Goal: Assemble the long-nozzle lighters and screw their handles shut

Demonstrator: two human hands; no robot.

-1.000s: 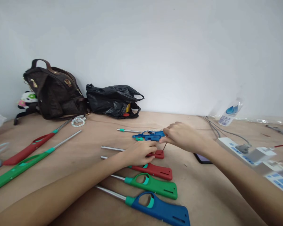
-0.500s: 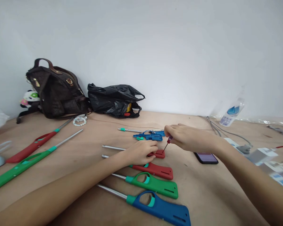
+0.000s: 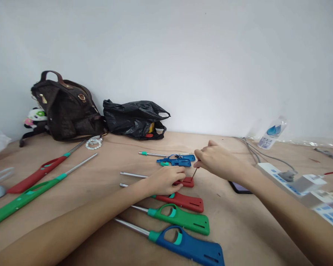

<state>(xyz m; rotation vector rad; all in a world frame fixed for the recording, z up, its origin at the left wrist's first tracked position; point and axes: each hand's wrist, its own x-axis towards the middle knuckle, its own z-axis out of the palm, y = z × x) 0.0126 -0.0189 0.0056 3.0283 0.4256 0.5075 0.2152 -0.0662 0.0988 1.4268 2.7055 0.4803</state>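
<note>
Head camera, nearest first: a blue utility lighter (image 3: 192, 246) lies on the desk (image 3: 244, 229), slotted handle end to the right, with a green utility lighter (image 3: 188, 221) just beyond it and then a red utility lighter (image 3: 187, 203). Past those lies a second red lighter (image 3: 189, 181), handle end showing, the rest partly under my left grip (image 3: 163, 180), whose thumb and fingers are closed around it. My right grip (image 3: 215, 159) is closed on a screwdriver (image 3: 194, 173); its slim shaft slants down to that handle end, and its handle is hidden in my fingers. Just beyond sits an opened blue lighter (image 3: 184, 162) with wires showing. Farthest, a black plastic bag (image 3: 130, 118) stands near the wall.
</note>
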